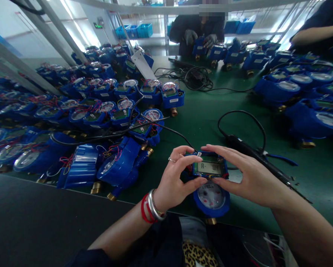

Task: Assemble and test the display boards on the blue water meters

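A blue meter (211, 196) with a round clear dial and a brass fitting lies at the near edge of the green table. At its top is a circuit board with a lit display (209, 167) showing characters. My left hand (180, 172) grips the board's left side, thumb at the lower edge and fingers at the upper edge. On the right side, my right hand (243, 170) holds the same board between thumb and fingers. A black cable runs to the board's top left corner.
Many blue meters (122, 163) with loose wires fill the left, and more (286, 89) stand at the right. A black tool (255, 155) with a looped cord lies beside my right hand. Across the table (194, 111), a person's gloved hands (210, 40) touch a meter.
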Action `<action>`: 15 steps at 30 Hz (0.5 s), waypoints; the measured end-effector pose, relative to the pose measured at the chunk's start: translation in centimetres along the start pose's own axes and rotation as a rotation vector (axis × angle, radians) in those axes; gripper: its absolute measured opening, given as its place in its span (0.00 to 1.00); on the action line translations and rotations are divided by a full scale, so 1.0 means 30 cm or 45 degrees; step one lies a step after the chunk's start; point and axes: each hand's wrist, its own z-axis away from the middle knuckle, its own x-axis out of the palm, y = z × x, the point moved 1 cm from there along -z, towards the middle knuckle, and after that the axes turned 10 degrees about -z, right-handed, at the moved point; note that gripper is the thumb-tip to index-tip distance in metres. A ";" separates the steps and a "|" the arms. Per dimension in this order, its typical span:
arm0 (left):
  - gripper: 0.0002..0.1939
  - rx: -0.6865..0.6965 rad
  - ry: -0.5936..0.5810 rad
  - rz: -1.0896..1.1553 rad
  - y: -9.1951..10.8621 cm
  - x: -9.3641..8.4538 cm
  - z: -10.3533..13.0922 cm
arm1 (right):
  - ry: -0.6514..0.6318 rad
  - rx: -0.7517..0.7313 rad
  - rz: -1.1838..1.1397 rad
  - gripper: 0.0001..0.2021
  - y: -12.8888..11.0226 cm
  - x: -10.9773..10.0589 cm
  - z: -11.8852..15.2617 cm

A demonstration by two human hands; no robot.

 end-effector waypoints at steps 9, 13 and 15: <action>0.12 -0.001 -0.307 0.042 -0.013 -0.024 -0.064 | -0.038 -0.018 -0.305 0.35 0.062 -0.017 -0.063; 0.12 -0.047 -0.276 0.077 -0.015 -0.014 -0.065 | -0.080 0.002 -0.489 0.35 0.088 -0.015 -0.070; 0.11 -0.041 -0.218 0.087 -0.013 -0.005 -0.063 | -0.086 0.000 -0.509 0.35 0.094 -0.019 -0.072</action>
